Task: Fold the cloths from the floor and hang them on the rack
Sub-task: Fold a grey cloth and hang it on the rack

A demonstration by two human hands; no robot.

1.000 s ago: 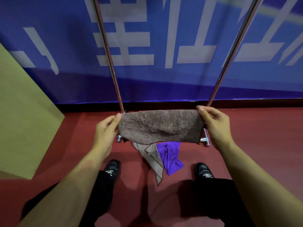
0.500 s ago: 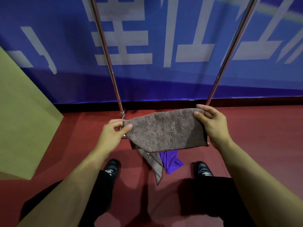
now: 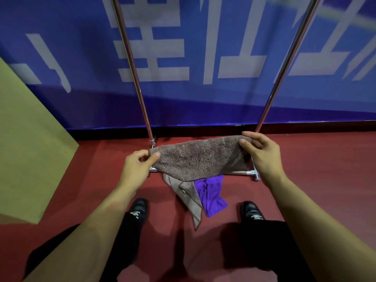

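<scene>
- A person stands holding a folded brown cloth (image 3: 200, 157) stretched in the air between both hands.
- The left hand (image 3: 138, 165) pinches its left end; the right hand (image 3: 261, 152) grips its right end.
- Below, a second brown cloth (image 3: 188, 194) and a purple cloth (image 3: 211, 193) lie on the red floor (image 3: 317, 169), beside the metal rack (image 3: 140, 94).

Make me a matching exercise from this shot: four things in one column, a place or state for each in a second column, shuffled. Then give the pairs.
Things:
1. brown towel
2. purple cloth
3. grey-brown cloth
4. green board

Places or states:
A. lying on the red floor, right of another cloth
B. leaning at the left edge of the view
C. held up, stretched between left hand and right hand
D. on the floor, its point toward the shoes

Pairs: 1-C, 2-A, 3-D, 4-B
</scene>
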